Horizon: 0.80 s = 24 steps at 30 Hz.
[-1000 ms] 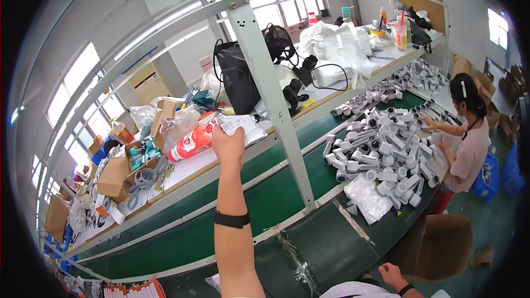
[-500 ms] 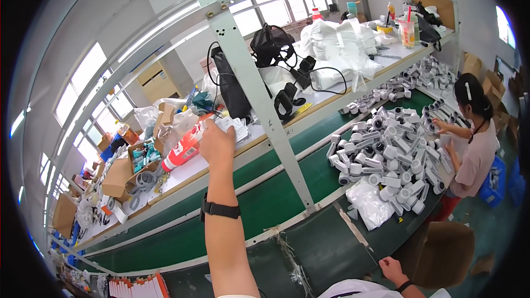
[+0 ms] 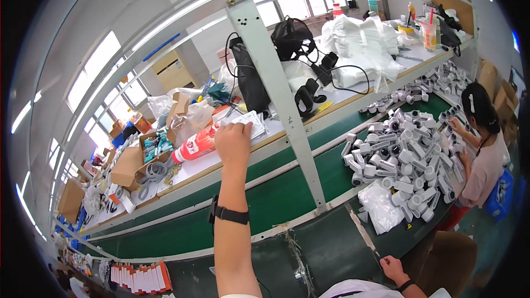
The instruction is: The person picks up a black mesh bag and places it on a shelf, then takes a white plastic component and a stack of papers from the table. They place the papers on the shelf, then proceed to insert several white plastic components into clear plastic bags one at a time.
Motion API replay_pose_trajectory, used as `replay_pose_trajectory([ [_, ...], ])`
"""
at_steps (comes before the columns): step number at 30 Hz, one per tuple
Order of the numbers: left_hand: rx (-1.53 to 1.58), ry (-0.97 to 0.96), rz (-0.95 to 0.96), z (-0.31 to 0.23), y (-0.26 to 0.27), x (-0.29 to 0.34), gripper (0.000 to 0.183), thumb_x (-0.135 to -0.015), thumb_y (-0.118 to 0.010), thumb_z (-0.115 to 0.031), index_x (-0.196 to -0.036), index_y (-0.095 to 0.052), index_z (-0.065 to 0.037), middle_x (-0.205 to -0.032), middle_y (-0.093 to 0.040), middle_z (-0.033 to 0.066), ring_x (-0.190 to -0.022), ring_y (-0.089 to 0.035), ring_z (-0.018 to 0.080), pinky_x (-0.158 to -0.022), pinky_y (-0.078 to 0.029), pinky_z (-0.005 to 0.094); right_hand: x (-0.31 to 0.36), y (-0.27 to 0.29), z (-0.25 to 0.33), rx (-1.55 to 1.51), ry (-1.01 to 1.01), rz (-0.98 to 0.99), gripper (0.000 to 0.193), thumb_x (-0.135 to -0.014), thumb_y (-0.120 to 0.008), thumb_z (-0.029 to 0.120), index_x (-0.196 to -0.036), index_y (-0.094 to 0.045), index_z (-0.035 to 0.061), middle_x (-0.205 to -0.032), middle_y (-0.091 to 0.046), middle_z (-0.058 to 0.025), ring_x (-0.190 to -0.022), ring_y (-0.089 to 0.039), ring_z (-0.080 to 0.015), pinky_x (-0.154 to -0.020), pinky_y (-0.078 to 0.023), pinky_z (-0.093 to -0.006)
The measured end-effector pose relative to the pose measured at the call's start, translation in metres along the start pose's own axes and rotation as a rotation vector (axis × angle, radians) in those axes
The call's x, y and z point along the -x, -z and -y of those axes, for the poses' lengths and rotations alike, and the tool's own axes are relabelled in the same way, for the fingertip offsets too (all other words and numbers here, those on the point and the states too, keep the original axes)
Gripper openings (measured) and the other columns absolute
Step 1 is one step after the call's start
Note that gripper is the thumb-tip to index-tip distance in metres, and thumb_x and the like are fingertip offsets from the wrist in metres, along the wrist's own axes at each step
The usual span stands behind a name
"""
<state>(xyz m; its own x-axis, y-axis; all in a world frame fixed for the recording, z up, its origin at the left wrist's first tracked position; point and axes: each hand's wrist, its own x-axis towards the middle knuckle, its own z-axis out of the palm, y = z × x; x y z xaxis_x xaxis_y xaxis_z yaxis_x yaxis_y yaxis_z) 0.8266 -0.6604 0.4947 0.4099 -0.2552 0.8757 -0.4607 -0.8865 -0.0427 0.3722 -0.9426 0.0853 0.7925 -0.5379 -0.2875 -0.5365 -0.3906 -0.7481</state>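
My left arm, with a black wrist strap, stretches up to the shelf. There my left hand (image 3: 234,142) has its fingers curled down at a pile of flat white packets (image 3: 257,124); the fingertips are hidden, so what they grip does not show. Just left of the hand, a red-labelled bottle (image 3: 197,144) lies on its side. My right hand (image 3: 393,269) rests low by the near edge of the dark green belt (image 3: 337,248), closed loosely with nothing visible in it. A black band circles that wrist.
A metal post (image 3: 276,88) rises from the belt's side. Grey-white plastic parts (image 3: 406,160) heap up at the right beside a clear plastic bag (image 3: 381,208). A co-worker (image 3: 486,149) handles parts there. Cartons (image 3: 128,170), a black mesh bag (image 3: 292,38) and cables crowd the shelf.
My left hand has lowered slightly relative to the shelf and its fingers now bend over the white packets. The whole view has shifted, moving the scene to the right. My right hand stays closed.
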Motion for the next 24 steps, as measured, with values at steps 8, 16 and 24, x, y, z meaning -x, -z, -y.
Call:
replay_pose_trajectory([
  [8,0.106,-0.068,0.053,-0.003,0.014,0.006,0.025,-0.081,-0.065,-0.028,-0.08,-0.07,-0.003,-0.085,-0.069,0.0109,-0.082,-0.06,0.0312,-0.076,-0.045,0.0419,-0.001,-0.002,0.002,0.028,0.013,0.011,0.027,-0.084,-0.063,0.026,-0.09,-0.065,-0.0006,-0.075,-0.067,-0.0148,-0.069,-0.066,-0.0247,-0.064,-0.051,-0.0334],
  [16,0.146,-0.092,0.062,-0.004,0.017,0.014,0.031,-0.071,-0.074,-0.032,-0.086,-0.069,-0.006,-0.097,-0.067,0.0072,-0.092,-0.057,0.027,-0.082,-0.042,0.0404,-0.003,-0.007,0.002,0.037,0.02,0.027,0.027,-0.083,-0.063,0.026,-0.09,-0.066,-0.0003,-0.074,-0.067,-0.0145,-0.068,-0.066,-0.0249,-0.064,-0.051,-0.0337],
  [24,0.008,-0.099,0.003,0.025,0.043,0.007,0.068,-0.057,-0.082,-0.041,-0.114,-0.062,-0.01,-0.129,-0.05,0.0147,-0.116,-0.046,0.0329,-0.096,-0.038,0.0445,0.001,-0.001,0.003,0.008,-0.025,0.01,0.028,-0.084,-0.063,0.027,-0.091,-0.065,-0.0007,-0.075,-0.067,-0.0156,-0.07,-0.066,-0.0258,-0.065,-0.052,-0.0341],
])
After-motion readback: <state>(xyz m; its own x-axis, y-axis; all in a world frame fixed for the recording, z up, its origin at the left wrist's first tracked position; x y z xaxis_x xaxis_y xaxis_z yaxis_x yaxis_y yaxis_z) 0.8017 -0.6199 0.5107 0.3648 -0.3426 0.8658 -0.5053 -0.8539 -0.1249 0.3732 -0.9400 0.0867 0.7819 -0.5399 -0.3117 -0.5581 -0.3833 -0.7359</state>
